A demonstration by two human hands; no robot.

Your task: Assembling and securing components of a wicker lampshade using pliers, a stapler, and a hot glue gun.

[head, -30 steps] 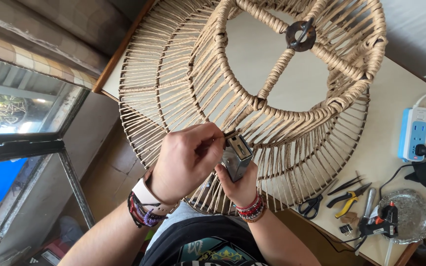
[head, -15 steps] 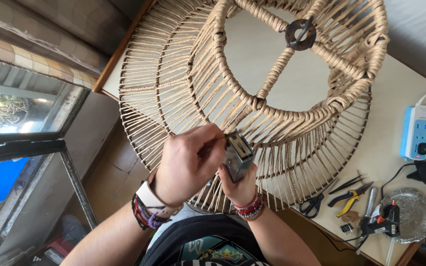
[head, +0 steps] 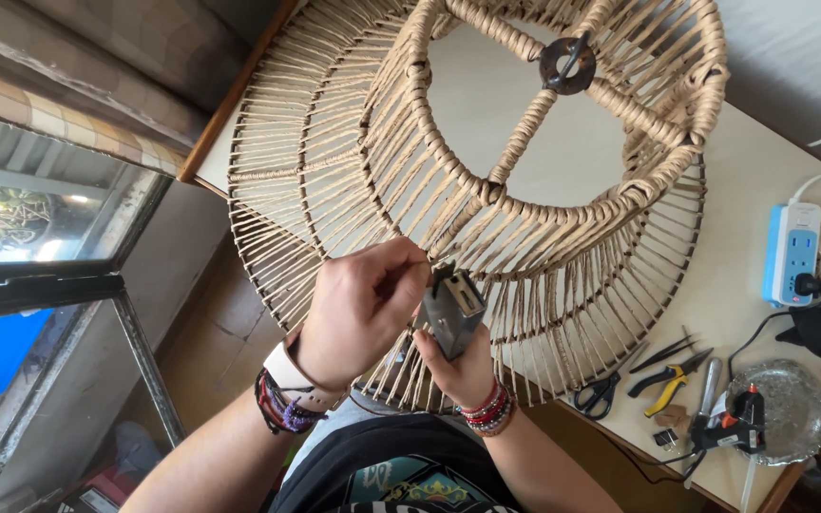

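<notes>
A large woven rope lampshade [head: 353, 142] on a wire frame lies on a white table [head: 734, 161], its lower rim overhanging the near edge. My left hand [head: 358, 309] is closed, pinching something small against the shade's strands by the lower rim; what it pinches is hidden by the fingers. My right hand [head: 458, 366] grips a grey metal box-shaped tool [head: 453, 309] held upright against the same spot, touching my left hand's fingertips. A dark metal ring fitting [head: 567, 65] sits at the centre of the shade's top spokes.
On the table at the right lie black scissors [head: 602, 391], yellow-handled pliers [head: 667, 380], a glue gun [head: 729, 427] on a silvery dish [head: 795, 404], and a white-blue power strip [head: 791, 252] with cables. A window frame [head: 78, 285] and tiled floor are at the left.
Both hands stay at the same spot on the lower rim. My left hand's fingers have shifted slightly at the strands; the grey tool is nearly unmoved.
</notes>
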